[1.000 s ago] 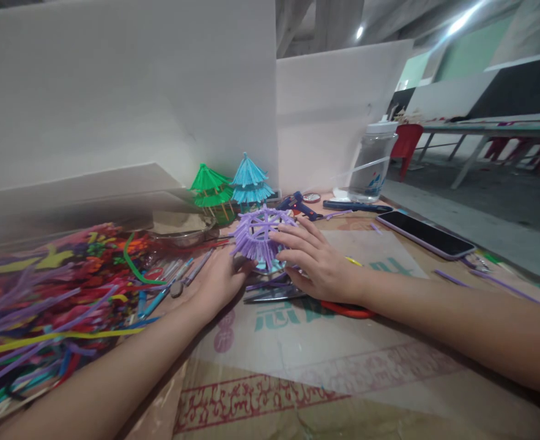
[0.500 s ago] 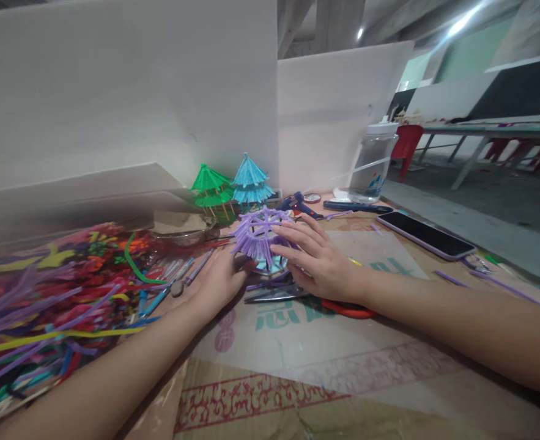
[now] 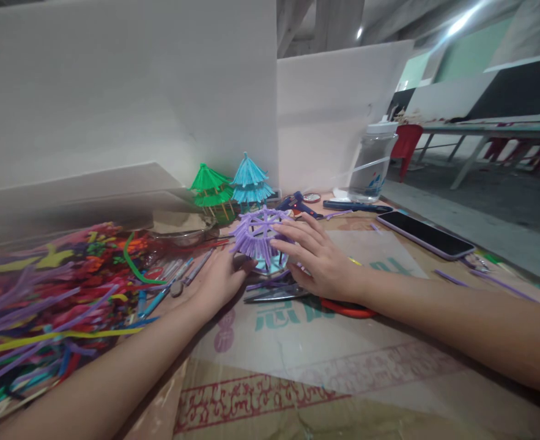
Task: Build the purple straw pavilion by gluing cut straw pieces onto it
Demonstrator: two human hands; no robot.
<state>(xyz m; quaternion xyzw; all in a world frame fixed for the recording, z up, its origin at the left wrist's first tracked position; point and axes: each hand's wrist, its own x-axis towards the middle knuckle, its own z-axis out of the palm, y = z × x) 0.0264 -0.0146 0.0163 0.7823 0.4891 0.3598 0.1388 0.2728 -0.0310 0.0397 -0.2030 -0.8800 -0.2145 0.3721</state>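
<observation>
Between my hands stands a small purple model pavilion (image 3: 257, 240), made of fuzzy pipe cleaners, with an open spoked top, dark posts and a pale blue base. My left hand (image 3: 221, 275) holds it low on the left, thumb by the base; its other fingers are mostly hidden. Over the right side of the roof my right hand (image 3: 320, 253) lies with its fingers spread, fingertips gripping the purple fringe. Just below the model, scissors (image 3: 276, 294) with red handles lie partly under my right hand. Loose purple pipe cleaners (image 3: 270, 282) lie beside the base.
Green (image 3: 210, 186) and blue (image 3: 250, 181) model pavilions stand behind. A glue gun (image 3: 299, 203), a dark blue utility knife (image 3: 356, 206), a water bottle (image 3: 373, 162) and a phone (image 3: 425, 235) are further right. A heap of coloured pipe cleaners (image 3: 54, 293) covers the left side.
The fingers of my right hand have shifted very slightly on the purple roof. My left hand and the model stay in the same place.
</observation>
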